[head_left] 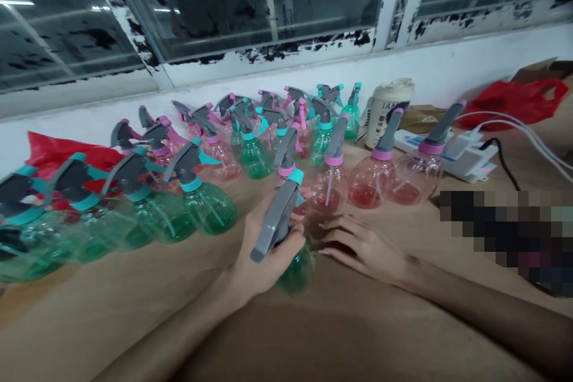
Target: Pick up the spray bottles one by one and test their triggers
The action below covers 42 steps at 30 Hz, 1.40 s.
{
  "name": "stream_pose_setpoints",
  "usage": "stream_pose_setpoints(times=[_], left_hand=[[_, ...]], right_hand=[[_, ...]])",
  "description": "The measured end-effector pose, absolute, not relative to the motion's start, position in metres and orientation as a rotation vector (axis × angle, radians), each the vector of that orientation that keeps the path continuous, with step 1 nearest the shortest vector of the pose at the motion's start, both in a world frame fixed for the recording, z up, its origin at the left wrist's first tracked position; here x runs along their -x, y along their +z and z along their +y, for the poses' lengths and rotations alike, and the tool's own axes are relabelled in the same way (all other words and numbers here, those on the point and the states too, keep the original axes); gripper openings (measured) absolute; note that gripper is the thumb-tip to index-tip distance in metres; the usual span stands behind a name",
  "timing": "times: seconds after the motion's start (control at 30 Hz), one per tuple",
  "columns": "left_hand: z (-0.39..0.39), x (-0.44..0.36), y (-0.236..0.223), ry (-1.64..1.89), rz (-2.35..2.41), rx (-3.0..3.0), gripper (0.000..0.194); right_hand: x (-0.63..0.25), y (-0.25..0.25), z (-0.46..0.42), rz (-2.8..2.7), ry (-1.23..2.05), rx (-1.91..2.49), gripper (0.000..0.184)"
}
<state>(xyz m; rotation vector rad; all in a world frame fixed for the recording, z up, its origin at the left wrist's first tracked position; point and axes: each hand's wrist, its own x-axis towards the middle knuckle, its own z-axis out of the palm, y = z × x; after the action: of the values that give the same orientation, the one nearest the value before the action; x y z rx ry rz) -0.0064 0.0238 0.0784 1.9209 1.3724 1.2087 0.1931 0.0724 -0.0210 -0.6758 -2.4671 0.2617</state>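
My left hand (264, 250) is wrapped round the neck of a green spray bottle (297, 271) with a grey and turquoise trigger head, just in front of me. My fingers cover its collar. Close to the right of that bottle, my right hand (364, 248) rests low over the table with its fingers stretched out and apart, holding nothing. Beyond my hands stand clear pink spray bottles (370, 182) with grey heads and pink collars. Left of my left hand is a row of green spray bottles (208, 209) with turquoise collars.
More pink and green bottles crowd along the wall at the back. A lidded paper cup (387, 107), a white power strip (468, 155) with cables and a red plastic bag (514, 104) lie at the right. Another red bag (76, 155) is behind the left bottles.
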Motion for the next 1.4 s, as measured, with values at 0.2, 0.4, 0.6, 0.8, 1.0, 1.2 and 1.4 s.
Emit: stream_pose_setpoints(times=[0.2,0.4,0.6,0.8,1.0,1.2,1.4], left_hand=[[0.0236,0.007,0.076,1.183,1.406,-1.935,0.024],[0.0213,0.0067,0.0776,1.187,1.401,-1.952,0.028],[0.0186,0.0042,0.0767,1.196,1.475,-1.895,0.012],[0.0229,0.0077,0.0758,1.231,1.401,-1.969,0.013],[0.0225,0.0075,0.0768,1.211,1.394,-1.946,0.017],[0.0225,0.01,0.0733,1.218,1.385,-1.964,0.018],[0.0212,0.0091,0.0759,1.212,1.345,-2.005,0.032]], right_hand=[[-0.1939,-0.0216,0.0722,-2.482,0.262,0.673,0.02],[-0.1956,-0.0229,0.0717,-2.481,0.245,0.668,0.018],[-0.1948,-0.0205,0.0713,-2.478,0.214,0.69,0.018],[-0.1949,-0.0198,0.071,-2.475,0.18,0.723,0.019],[-0.1955,-0.0194,0.0713,-2.472,0.193,0.72,0.02],[-0.196,-0.0195,0.072,-2.473,0.207,0.715,0.022],[-0.196,-0.0212,0.0733,-2.453,0.211,0.681,0.02]])
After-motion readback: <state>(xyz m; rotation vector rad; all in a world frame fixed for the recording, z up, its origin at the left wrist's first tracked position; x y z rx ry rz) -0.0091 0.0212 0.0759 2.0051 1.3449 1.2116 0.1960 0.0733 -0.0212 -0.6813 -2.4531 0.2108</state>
